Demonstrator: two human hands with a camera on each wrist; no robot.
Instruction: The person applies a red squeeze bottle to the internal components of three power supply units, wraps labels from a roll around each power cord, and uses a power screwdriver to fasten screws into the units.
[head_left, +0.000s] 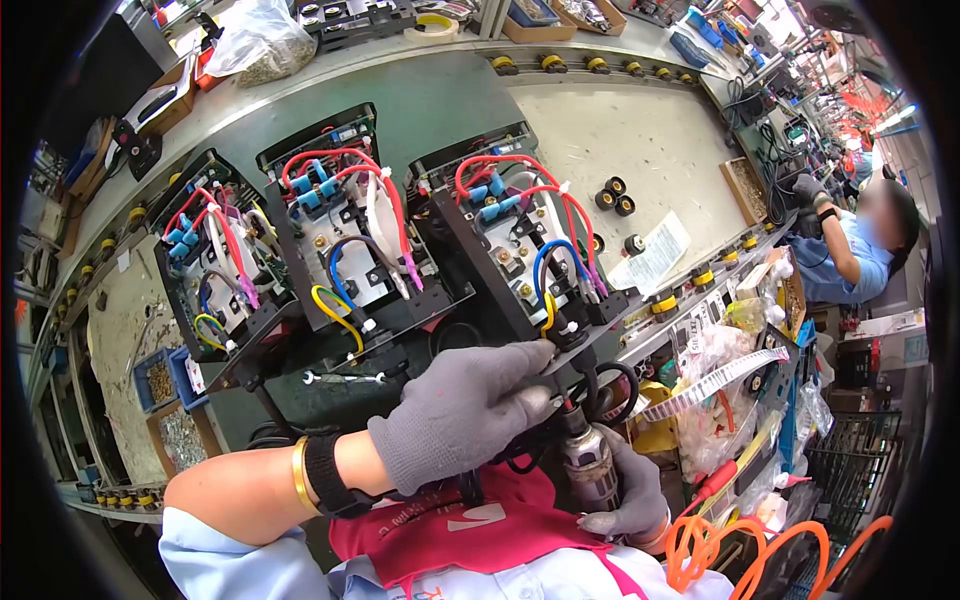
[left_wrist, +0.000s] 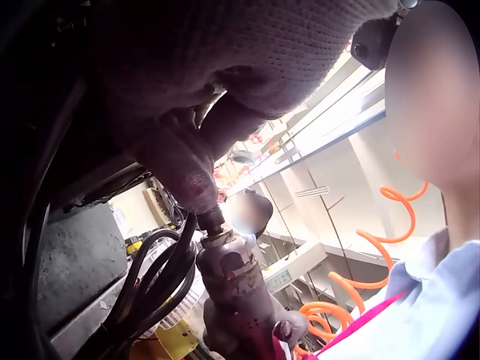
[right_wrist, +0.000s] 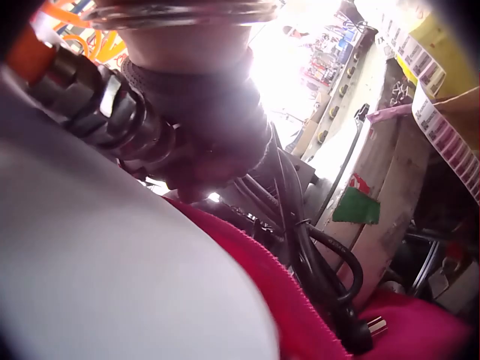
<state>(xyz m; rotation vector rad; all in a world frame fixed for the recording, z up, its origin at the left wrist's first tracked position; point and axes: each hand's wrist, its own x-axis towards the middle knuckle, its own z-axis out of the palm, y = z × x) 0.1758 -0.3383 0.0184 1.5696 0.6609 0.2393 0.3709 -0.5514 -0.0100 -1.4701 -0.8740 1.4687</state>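
In the head view my left hand (head_left: 465, 405), in a grey knit glove, reaches to the front corner of the rightmost black chassis (head_left: 520, 240). Its fingertips lie beside the tip of an air screwdriver; I cannot tell what they pinch. The left wrist view shows one fingertip (left_wrist: 196, 187) right at the bit, with the driver's worn metal body (left_wrist: 236, 292) below. My gloved right hand (head_left: 635, 490) grips the air screwdriver (head_left: 590, 465), bit upward. Red, blue and yellow-green wires (head_left: 545, 275) run over the chassis's parts. Black cables (head_left: 615, 390) loop beside the driver.
Two similar wired chassis, one in the middle (head_left: 345, 230) and one at left (head_left: 215, 260), stand alongside. A wrench (head_left: 343, 378) lies before them. Screw bins (head_left: 157, 382) stand at left, black rollers (head_left: 617, 196) and paper (head_left: 652, 250) at right. An orange coiled hose (head_left: 690, 550) hangs at lower right; another person (head_left: 850, 250) sits beyond.
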